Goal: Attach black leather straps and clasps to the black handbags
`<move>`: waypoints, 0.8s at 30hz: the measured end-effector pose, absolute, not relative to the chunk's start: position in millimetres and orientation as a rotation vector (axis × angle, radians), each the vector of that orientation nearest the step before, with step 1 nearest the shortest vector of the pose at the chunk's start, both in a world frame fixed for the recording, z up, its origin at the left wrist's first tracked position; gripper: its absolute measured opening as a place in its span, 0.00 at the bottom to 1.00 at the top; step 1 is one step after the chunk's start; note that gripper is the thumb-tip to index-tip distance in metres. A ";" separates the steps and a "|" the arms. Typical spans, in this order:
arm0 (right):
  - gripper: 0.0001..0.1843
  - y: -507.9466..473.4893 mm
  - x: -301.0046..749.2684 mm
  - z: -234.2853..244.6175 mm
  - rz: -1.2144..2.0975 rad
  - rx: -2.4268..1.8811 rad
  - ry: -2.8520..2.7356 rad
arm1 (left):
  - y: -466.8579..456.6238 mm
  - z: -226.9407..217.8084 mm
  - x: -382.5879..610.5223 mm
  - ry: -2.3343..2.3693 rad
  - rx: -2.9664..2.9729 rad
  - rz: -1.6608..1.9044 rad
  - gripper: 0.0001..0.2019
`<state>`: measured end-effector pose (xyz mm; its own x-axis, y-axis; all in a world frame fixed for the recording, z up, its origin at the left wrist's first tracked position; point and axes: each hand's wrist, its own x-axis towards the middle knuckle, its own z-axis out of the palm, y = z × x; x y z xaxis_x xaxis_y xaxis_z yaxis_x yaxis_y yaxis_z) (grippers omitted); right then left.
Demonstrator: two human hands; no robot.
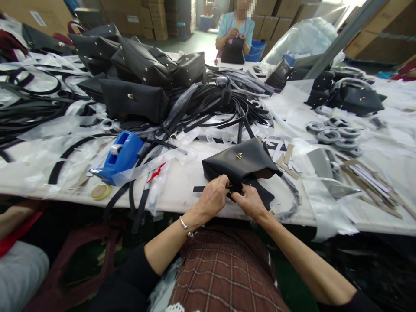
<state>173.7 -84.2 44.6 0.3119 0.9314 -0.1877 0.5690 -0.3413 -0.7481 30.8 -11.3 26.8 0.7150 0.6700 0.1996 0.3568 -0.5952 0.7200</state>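
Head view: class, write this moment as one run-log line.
left hand: touching black bag, near side; right hand: touching bag, beside left; gold clasp: on bag; blue tape dispenser: left of bag

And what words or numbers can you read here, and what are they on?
None can be read.
White label on the left box: too small and blurred.
Paler label on the middle box: also too small and blurred.
Held bag: no readable text.
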 end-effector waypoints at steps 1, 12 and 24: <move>0.10 -84.9 173.9 44.2 0.846 -2.017 -1.307 | -10.7 26.2 31.1 0.768 2.237 0.598 0.08; 0.15 -100.9 219.6 87.1 1.260 -1.866 -1.327 | -10.8 38.7 24.1 0.619 2.599 0.647 0.07; 0.19 -190.9 326.5 67.9 0.421 -2.489 -0.731 | -86.3 24.8 91.6 -0.078 2.746 0.256 0.17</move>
